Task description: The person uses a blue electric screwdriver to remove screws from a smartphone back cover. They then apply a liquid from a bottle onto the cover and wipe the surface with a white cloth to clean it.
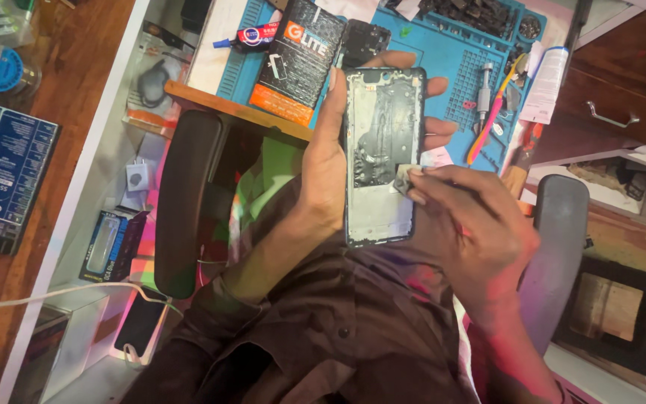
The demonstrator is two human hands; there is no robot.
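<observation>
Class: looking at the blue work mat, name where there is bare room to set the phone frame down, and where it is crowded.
Bare mat lies between the black packet and the screwdriver, above the phone frame. The mat's top tray of parts and its right edge with tools are crowded.

Opened phone frame point(381, 153): dark-rimmed, rectangular, back cover off, silvery inner plate exposed with dark smeared patches near the middle. Held upright, long axis vertical in view, just in front of the blue work mat point(443, 67). Small grey scrap point(405, 179) pinched at the frame's right edge, touching it, below the mat.
</observation>
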